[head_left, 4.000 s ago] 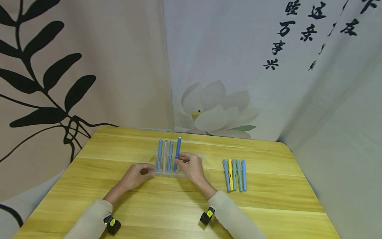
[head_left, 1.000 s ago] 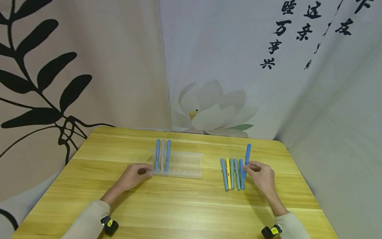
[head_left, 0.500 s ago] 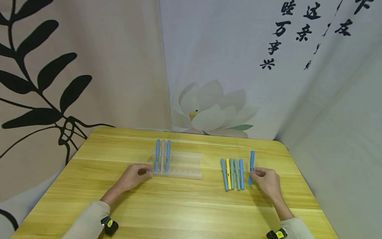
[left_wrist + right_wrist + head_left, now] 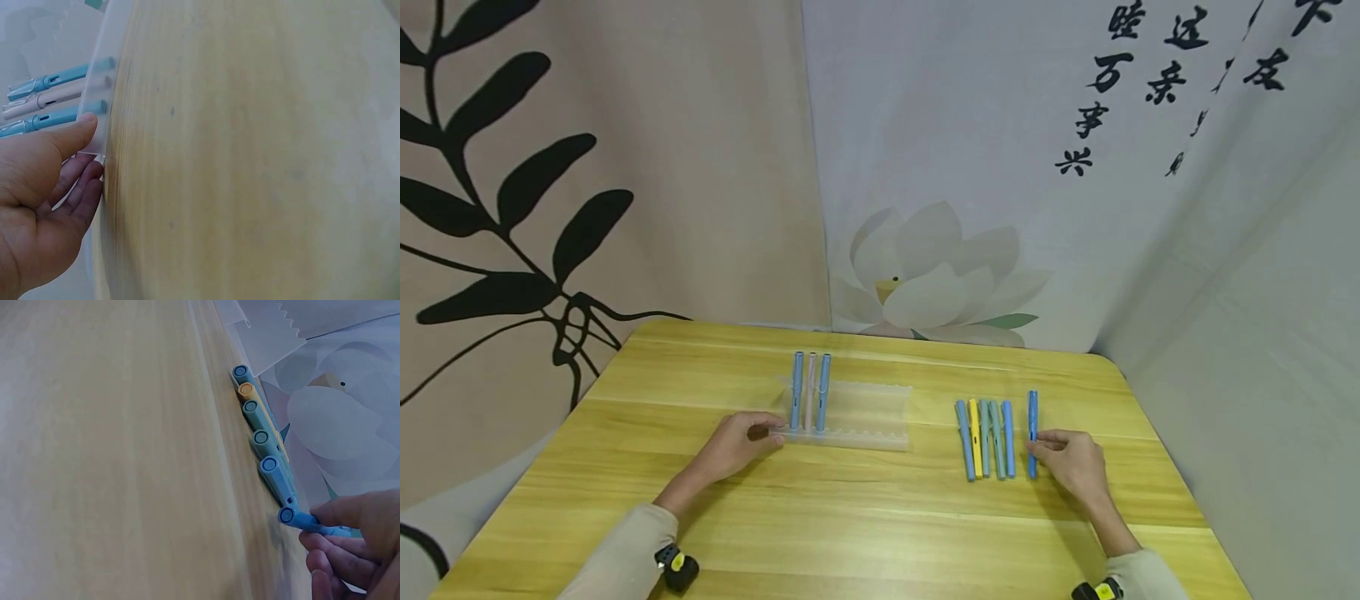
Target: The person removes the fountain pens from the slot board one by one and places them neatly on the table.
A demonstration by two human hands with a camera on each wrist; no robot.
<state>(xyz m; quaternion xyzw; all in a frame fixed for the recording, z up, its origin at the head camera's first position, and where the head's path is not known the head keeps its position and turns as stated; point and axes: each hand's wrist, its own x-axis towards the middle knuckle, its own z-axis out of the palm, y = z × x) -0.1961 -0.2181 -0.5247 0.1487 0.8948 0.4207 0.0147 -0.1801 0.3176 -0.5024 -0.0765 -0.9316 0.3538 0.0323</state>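
My left hand [image 4: 737,446] pinches the front left corner of a clear plastic pen rack [image 4: 872,408], thumb on top and fingers below. Two blue pens [image 4: 796,392] and a pale pink pen [image 4: 810,392] lie side by side in the rack's left end, their tops reaching past its back edge. At the right, my right hand [image 4: 1070,460] pinches a blue pen [image 4: 304,520] between thumb and fingers. That pen is low over the table, just right of a row of pens: a yellow pen [image 4: 975,437], blue-green pens [image 4: 996,439] and a blue pen [image 4: 1008,437] among them.
The wooden table [image 4: 880,517] has its back edge against a curtain [image 4: 925,150] printed with a lotus and black characters. Bare tabletop lies between the rack and the pen row. Each sleeve carries a small black wrist camera [image 4: 677,569].
The blue pen has left the rack in my right hand, travelled right past the pen row and come down beside it. The left hand keeps hold of the rack corner.
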